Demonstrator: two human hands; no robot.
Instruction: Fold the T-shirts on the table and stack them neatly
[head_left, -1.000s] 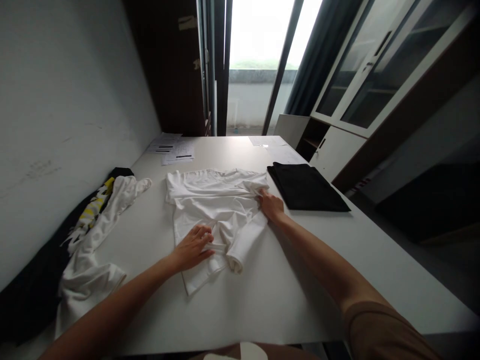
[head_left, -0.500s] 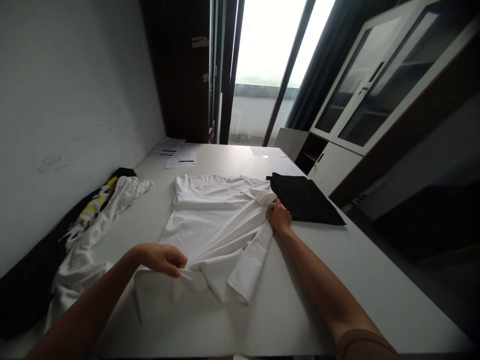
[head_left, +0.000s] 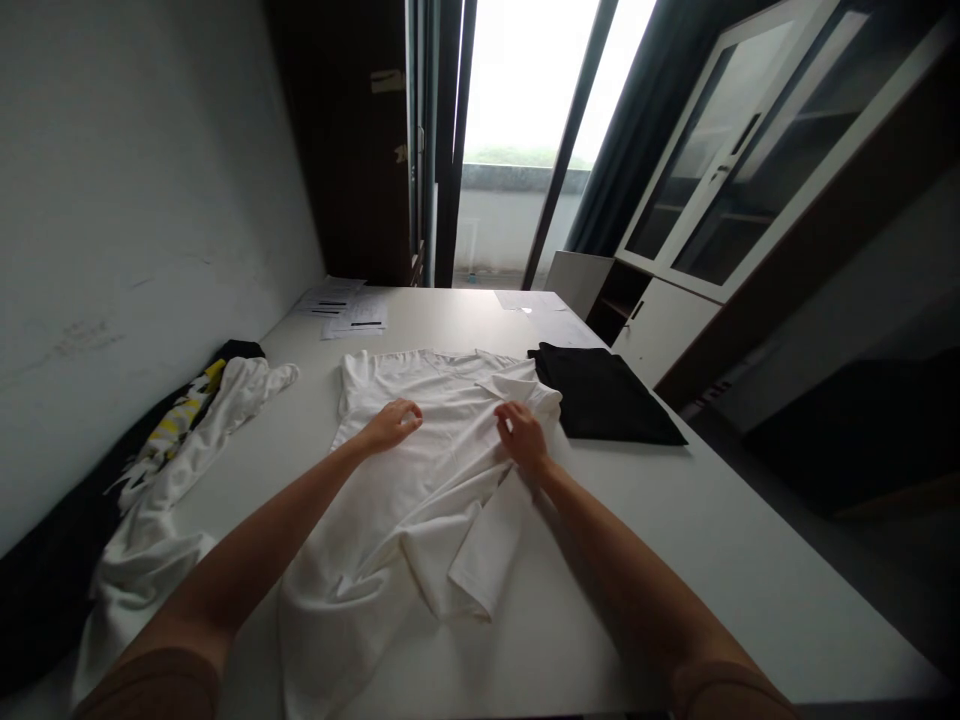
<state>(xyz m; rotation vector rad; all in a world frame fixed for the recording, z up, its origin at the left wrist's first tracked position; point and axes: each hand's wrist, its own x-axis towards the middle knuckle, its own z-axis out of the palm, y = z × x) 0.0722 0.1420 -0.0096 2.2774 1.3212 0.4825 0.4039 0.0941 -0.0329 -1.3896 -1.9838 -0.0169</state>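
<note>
A white shirt (head_left: 442, 450) lies spread on the white table (head_left: 720, 560), its right side folded inward in loose creases and a sleeve (head_left: 484, 565) pointing toward me. Over the upper left part of the shirt is my left hand (head_left: 394, 424), fingers loosely bent and apart from the thumb, gripping no cloth. My right hand (head_left: 522, 434) is above the folded right side, also open with curled fingers. Whether either hand touches the fabric I cannot tell. The shirt's near left part hangs down toward the table's front edge.
A folded black cloth (head_left: 611, 395) sits just right of the shirt. Along the wall at left lies a heap of white, black and yellow-patterned clothes (head_left: 180, 470). Papers (head_left: 356, 312) rest at the far left and far right of the table; a white cabinet (head_left: 667, 320) stands beyond.
Both hands have let go of the shirt. The left moved forward from the near edge; the right shifted inward from the right edge. The near left cloth has dropped toward me.
</note>
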